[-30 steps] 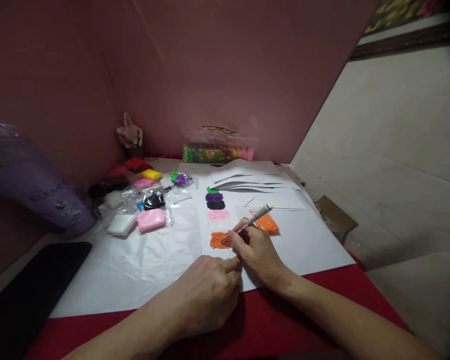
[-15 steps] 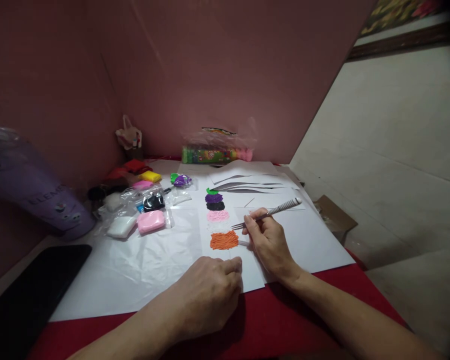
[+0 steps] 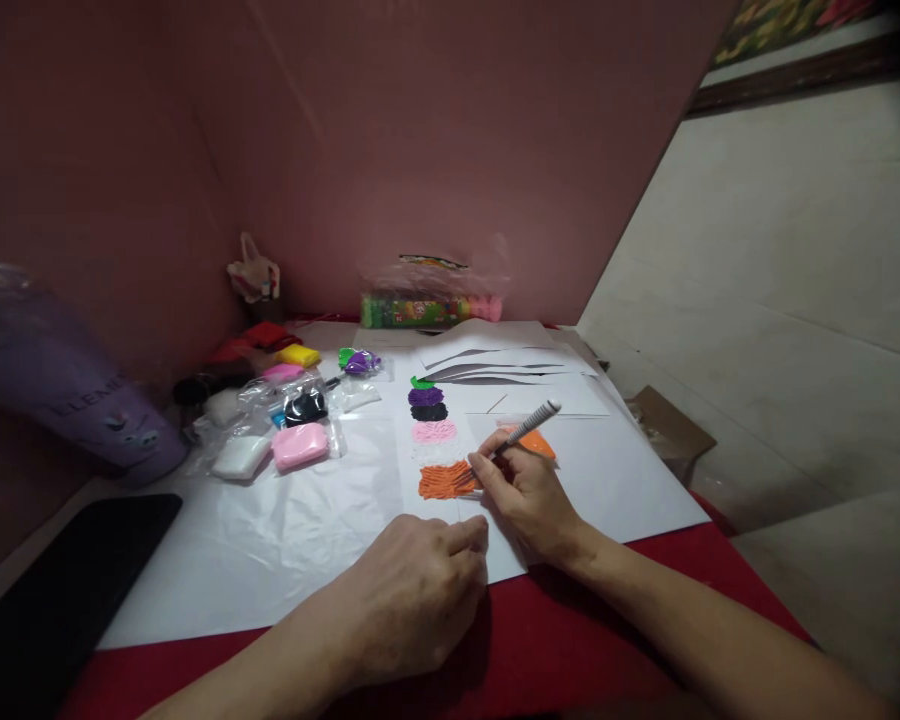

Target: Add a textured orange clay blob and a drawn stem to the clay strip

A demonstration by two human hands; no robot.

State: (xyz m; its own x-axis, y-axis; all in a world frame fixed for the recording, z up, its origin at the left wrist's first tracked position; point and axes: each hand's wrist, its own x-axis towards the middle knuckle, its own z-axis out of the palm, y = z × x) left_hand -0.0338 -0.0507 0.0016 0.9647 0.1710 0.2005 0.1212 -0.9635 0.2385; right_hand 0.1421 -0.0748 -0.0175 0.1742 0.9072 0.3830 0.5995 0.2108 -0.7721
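My right hand (image 3: pixel 529 500) holds a fork (image 3: pixel 534 425) by its grey-and-white striped handle, which slants up to the right. Its prongs rest at the right side of a ridged orange clay patch (image 3: pixel 444 480). Above that patch, on white paper (image 3: pixel 506 560), run a white patch (image 3: pixel 433 452), a pink one (image 3: pixel 435 431), a black one (image 3: pixel 429 412), a purple one (image 3: pixel 426 397) and a green bit (image 3: pixel 421 382). My left hand (image 3: pixel 427 585) lies closed at the paper's near edge, below the orange clay; whatever its fingers hold is hidden. Behind my right hand lies a packet of orange clay (image 3: pixel 536 442).
Bagged clay lies at left, including pink (image 3: pixel 300 446), white (image 3: pixel 241 455) and black (image 3: pixel 305 406) blocks. A purple tumbler (image 3: pixel 82 390) and a dark phone or tablet (image 3: pixel 90 580) stand nearer me. Loose sheets (image 3: pixel 495 345), a toothpick-like stick (image 3: pixel 497 403) and a colourful pack (image 3: pixel 427 310) are farther back.
My right hand has tipped the fork more upright and brought its prongs down from above the orange clay onto its right side. The orange packet behind has come into view. My left hand stays nearly still.
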